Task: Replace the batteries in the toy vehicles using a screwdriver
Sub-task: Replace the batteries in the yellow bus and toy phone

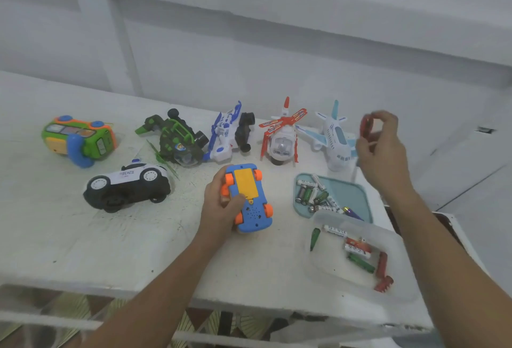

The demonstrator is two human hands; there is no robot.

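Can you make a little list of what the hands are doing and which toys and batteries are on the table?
left hand: grips the blue car, flipped belly-up with its yellow cover showing
right hand: raised, fingers pinch a red tool, too blurred to name for sure
batteries: loose in the teal tray; more in the clear box
toys waiting: police car, green helicopter, red helicopter, white airplane
surface: white table
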